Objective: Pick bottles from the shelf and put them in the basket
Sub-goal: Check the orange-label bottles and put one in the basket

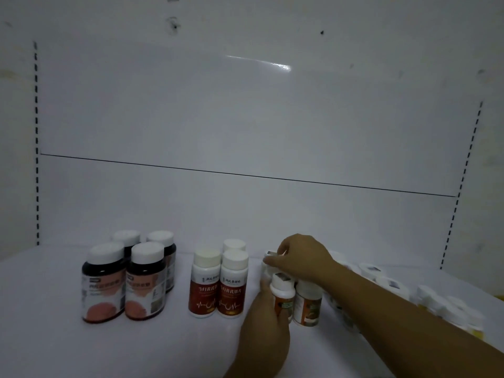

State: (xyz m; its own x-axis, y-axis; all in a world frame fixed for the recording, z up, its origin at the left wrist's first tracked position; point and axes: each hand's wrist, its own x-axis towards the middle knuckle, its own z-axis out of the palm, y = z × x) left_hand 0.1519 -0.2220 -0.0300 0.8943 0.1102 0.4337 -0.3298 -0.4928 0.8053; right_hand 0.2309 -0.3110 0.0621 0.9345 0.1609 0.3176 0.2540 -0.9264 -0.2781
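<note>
Bottles stood in clusters along the white shelf (54,345): at nine o'clock four dark bottles (105,282) with wide white caps, toward the centre three red-labelled bottles (219,285), and at three o'clock a crowd of small white bottles (395,287) trailing off to the right edge. The left hand (268,320) was closed around a small orange-labelled bottle (282,296) at its body, while the right hand (302,257) pinched the cap of another white bottle (266,264) behind it. These looked light, rigid plastic with smooth, likely slippery labels, so a grip around the waist seemed safer than one at the cap. Neighbours stood touching, easy to topple; open room lay toward six o'clock. No basket was in view.
</note>
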